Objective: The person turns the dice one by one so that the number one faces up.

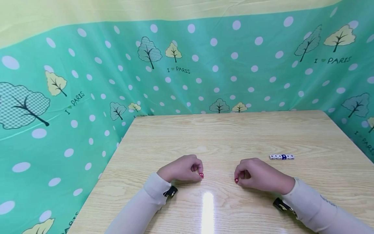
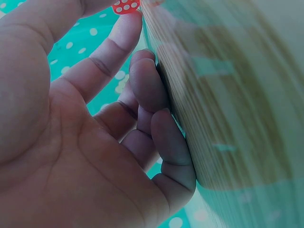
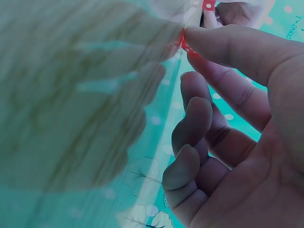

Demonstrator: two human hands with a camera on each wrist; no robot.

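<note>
Near the middle of the table, my left hand point(image 1: 183, 168) pinches a red die point(image 1: 201, 175) with white dots between thumb and index finger. Across a short gap, my right hand point(image 1: 258, 174) pinches another red die point(image 1: 236, 180) in the same way. In the left wrist view the left die point(image 2: 126, 6) shows several white dots at the top edge, by the tabletop. The right wrist view has the right die point(image 3: 187, 46) mostly covered by the thumb and fingertip. The other fingers of both hands curl close to the wood.
A short row of white dice point(image 1: 276, 157) with a blue one point(image 1: 284, 157) among them lies beyond my right hand. The light wooden table point(image 1: 228, 136) is backed by a green dotted cloth point(image 1: 187, 74). Black bands point(image 1: 170, 191) sit at both wrists.
</note>
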